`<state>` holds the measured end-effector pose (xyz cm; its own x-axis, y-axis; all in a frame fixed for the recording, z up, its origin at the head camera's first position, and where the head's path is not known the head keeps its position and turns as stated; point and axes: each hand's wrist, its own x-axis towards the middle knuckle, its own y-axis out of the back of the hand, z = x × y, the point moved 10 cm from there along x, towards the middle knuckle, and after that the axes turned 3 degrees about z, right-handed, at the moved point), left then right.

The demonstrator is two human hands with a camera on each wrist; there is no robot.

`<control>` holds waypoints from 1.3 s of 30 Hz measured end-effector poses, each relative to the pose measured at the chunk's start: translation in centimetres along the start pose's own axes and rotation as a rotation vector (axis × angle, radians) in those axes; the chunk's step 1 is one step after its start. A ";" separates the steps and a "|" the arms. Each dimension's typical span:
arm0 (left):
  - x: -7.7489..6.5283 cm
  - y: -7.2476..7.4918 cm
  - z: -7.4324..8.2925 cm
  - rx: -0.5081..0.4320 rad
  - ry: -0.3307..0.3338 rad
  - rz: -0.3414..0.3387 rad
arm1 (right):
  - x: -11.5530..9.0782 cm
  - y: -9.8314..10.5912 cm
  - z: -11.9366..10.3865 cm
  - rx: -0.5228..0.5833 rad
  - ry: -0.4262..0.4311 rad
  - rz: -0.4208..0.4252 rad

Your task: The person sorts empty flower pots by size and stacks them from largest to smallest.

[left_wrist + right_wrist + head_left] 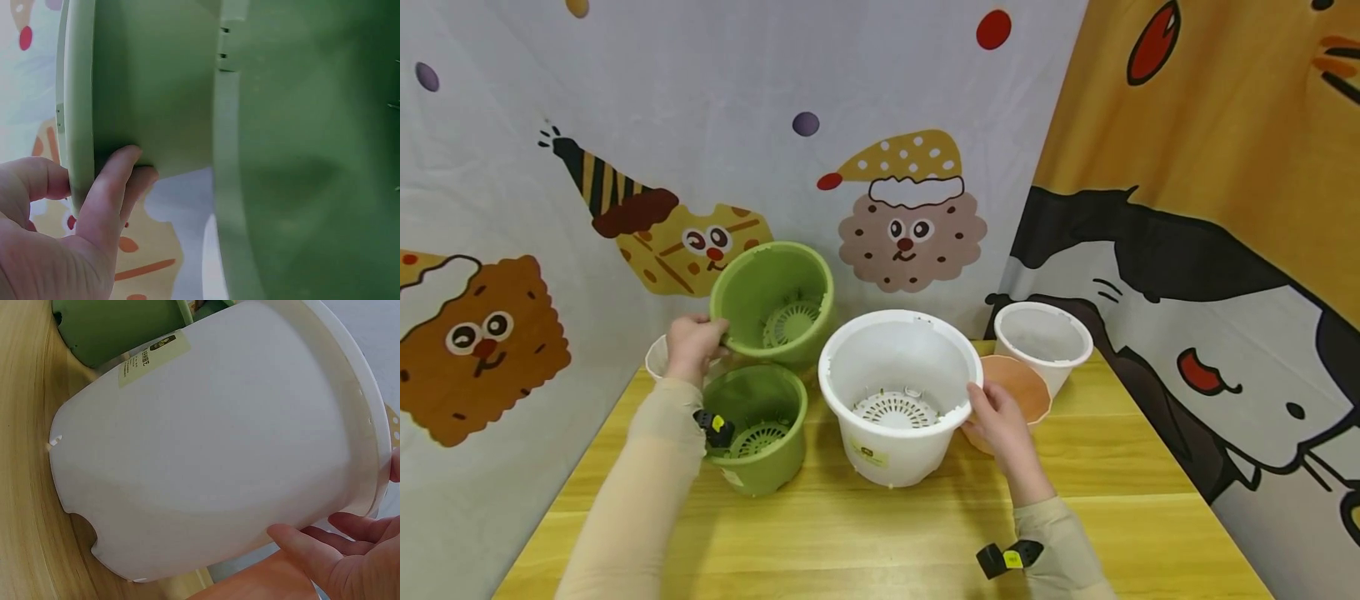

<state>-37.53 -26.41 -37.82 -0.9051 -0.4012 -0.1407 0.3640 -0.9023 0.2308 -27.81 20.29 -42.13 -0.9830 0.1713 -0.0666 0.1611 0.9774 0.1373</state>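
Observation:
My left hand (692,346) pinches the rim of a green slotted-base pot (767,292), thumb on one side and fingers on the other in the left wrist view. That pot is tilted with its mouth toward me, above and behind a second green pot (786,458) on the table. With my right hand (1003,421) I grip the right side of the rim of a large white pot (212,437), which has slots in its base and a yellowish label. Its notched foot is close over the wood in the right wrist view.
Behind my right hand stand an orange pot (1018,387) and a smaller white pot (1052,371). Another white container (657,357) is partly hidden behind my left hand. The wooden table (850,533) backs onto a cartoon-printed curtain (700,100).

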 end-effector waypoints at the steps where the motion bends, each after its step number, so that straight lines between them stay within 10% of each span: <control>1: 0.0 0.0 0.2 -0.011 -0.003 0.002 | 0.0 0.0 0.0 0.000 -0.001 0.000; 39: -4.7 1.3 8.5 -0.178 -0.169 -0.045 | 0.0 -0.2 0.0 0.020 0.008 -0.004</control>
<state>-34.68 -24.33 -28.71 -0.9396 -0.3418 0.0195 0.3424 -0.9381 0.0523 -27.81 20.10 -42.12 -0.9844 0.1660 -0.0589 0.1584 0.9804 0.1174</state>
